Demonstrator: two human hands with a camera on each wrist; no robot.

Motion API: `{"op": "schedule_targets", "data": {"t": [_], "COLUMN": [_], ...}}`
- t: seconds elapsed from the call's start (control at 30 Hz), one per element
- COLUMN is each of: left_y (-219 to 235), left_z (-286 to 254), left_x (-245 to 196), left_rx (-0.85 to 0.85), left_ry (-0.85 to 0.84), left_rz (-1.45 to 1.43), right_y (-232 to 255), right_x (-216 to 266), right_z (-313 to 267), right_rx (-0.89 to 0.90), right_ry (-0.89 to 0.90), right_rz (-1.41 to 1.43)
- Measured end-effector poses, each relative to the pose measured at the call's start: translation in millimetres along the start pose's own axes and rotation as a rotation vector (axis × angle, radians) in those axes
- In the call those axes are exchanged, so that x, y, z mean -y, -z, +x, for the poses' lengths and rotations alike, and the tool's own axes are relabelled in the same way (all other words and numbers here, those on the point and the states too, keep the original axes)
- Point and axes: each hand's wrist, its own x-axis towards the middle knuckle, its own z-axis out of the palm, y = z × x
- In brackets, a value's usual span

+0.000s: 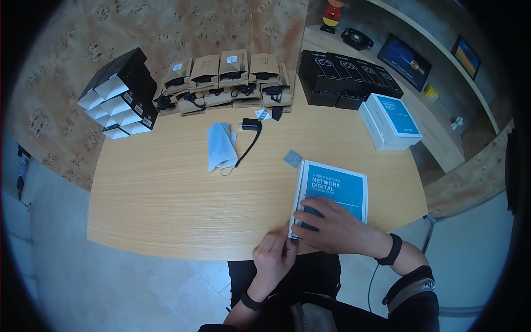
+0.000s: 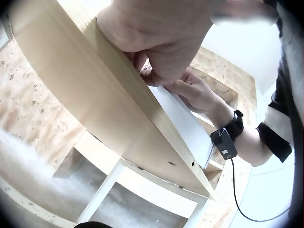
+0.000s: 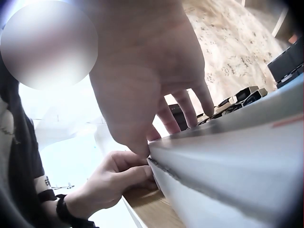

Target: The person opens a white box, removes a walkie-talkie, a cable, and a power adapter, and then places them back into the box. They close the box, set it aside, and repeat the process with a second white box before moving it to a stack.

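A white box with a blue "NETWORK DIGITAL" label (image 1: pixel 337 176) lies at the table's near edge, right of the middle. My right hand (image 1: pixel 337 226) rests over its lower left part, fingers spread and fairly straight across the top. In the right wrist view its thumb comes down at the box's corner, beside a dark seam along the side (image 3: pixel 175 175). My left hand (image 1: pixel 272 255) pinches at the near left corner with curled fingers, close to the right thumb. The left fingertips are partly hidden in the left wrist view, where the box's white side (image 2: pixel 183 118) shows.
A small grey packet (image 1: pixel 292 159) lies just beyond the box. Farther off are a pale blue pouch (image 1: pixel 220 146) and a black adapter with a cable (image 1: pixel 250 124). Brown cartons (image 1: pixel 233 69), black-and-white boxes (image 1: pixel 119 97), black boxes (image 1: pixel 332 77) and white boxes (image 1: pixel 379 130) line the back.
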Motion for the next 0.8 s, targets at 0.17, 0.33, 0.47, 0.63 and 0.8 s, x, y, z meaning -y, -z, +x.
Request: {"op": "schedule_targets", "data": {"t": [0.17, 0.33, 0.47, 0.63, 0.8], "left_y": [0, -1, -1, -2, -2], "left_z": [0, 4, 2, 2, 2], "left_x": [-3, -5, -3, -4, -3], "left_rx": [0.021, -0.007, 0.012, 0.011, -0.015], "left_ry": [0.006, 0.047, 0.058, 0.051, 0.045], "left_rz": [0.017, 0.001, 0.007, 0.000, 0.002], "right_y": [22, 23, 20, 24, 23], "right_x": [-10, -10, -7, -6, -8], "right_z": [16, 25, 25, 24, 25], "right_rx": [0.092, 0.131, 0.129, 0.196, 0.224], "right_ry": [0.106, 0.153, 0.133, 0.126, 0.116], "right_rz": [-0.060, 0.018, 0.054, 0.063, 0.089]}}
